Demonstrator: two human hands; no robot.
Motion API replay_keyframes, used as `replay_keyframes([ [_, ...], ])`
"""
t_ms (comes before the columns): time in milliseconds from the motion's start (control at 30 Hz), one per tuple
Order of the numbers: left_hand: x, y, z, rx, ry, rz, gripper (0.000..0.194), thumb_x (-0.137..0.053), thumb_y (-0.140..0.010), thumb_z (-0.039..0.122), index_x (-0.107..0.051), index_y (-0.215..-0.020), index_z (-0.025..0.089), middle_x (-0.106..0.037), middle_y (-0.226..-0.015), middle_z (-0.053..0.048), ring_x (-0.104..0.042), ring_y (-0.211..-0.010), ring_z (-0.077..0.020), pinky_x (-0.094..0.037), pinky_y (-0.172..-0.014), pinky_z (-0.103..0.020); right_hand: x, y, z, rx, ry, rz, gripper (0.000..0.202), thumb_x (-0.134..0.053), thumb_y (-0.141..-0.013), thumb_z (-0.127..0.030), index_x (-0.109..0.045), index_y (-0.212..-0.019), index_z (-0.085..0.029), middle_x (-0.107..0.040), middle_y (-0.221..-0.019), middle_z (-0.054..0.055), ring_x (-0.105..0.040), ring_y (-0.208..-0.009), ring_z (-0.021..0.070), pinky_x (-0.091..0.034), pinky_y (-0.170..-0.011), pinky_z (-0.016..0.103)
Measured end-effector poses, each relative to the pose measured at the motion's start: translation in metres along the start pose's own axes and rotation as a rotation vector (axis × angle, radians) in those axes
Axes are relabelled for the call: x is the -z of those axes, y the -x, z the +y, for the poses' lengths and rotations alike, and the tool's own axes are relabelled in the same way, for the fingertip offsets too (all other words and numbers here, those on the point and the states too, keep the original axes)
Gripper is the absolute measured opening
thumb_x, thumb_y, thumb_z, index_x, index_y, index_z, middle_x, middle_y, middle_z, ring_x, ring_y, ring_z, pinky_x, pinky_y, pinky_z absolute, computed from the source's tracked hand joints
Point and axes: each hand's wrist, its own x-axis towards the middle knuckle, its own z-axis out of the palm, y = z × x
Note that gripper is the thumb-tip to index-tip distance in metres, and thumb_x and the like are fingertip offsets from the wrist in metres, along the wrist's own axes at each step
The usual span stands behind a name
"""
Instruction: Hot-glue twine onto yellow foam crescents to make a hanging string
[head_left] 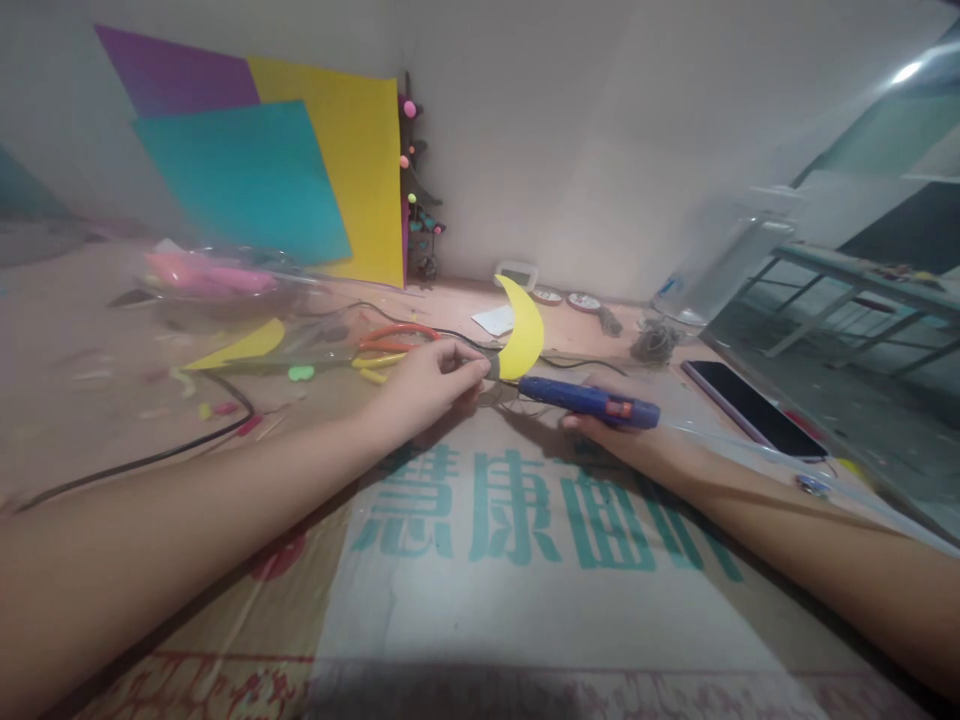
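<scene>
In the head view my left hand (427, 385) is closed, thumb and forefinger pinching the lower end of a yellow crescent moon cutout (529, 332). A small dark piece shows at the fingertips; what it is I cannot make out. My right hand (626, 440) is wrapped round a blue hot glue gun (570, 396), its nozzle pointing left at the crescent's lower tip. A clear glue stick (705, 431) trails from its back end. Whether nozzle and cutout touch I cannot tell. Behind my left hand lie red-handled scissors (401, 334) and a yellow-handled tool (369, 366).
Another yellow cutout (244, 347) lies left, near a clear bowl (214, 275) with pink material. Coloured sheets (247, 180) lean on the wall. A black cord (150, 458) crosses the table. A phone (750, 405), grey yarn (654, 342) and a clear bottle (739, 265) stand or lie right.
</scene>
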Motion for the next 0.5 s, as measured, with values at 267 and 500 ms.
replay_keyframes([
  [267, -0.0003, -0.0002, -0.0004, -0.002, 0.008, -0.001, 0.025, -0.063, -0.082, 0.041, -0.057, -0.081, 0.017, -0.062, -0.064, 0.001, -0.059, -0.057, -0.0116, -0.046, -0.058, -0.024, 0.0022, 0.0005, -0.0027, 0.048, 0.023, 0.02, 0.026, -0.067, -0.077, -0.041, -0.055, -0.064, -0.023, -0.056, -0.058, 0.0, -0.055, -0.058, 0.0176, -0.041, -0.052, 0.03],
  [500, -0.0001, 0.0, 0.0, -0.002, 0.004, 0.002, 0.025, -0.063, -0.081, 0.042, -0.057, -0.081, 0.017, -0.063, -0.065, 0.001, -0.059, -0.057, -0.0116, -0.046, -0.058, -0.024, -0.0018, -0.0027, 0.0053, 0.074, 0.017, 0.022, 0.028, -0.068, -0.075, -0.044, -0.054, -0.063, -0.022, -0.057, -0.059, 0.0, -0.055, -0.057, 0.017, -0.041, -0.052, 0.03],
])
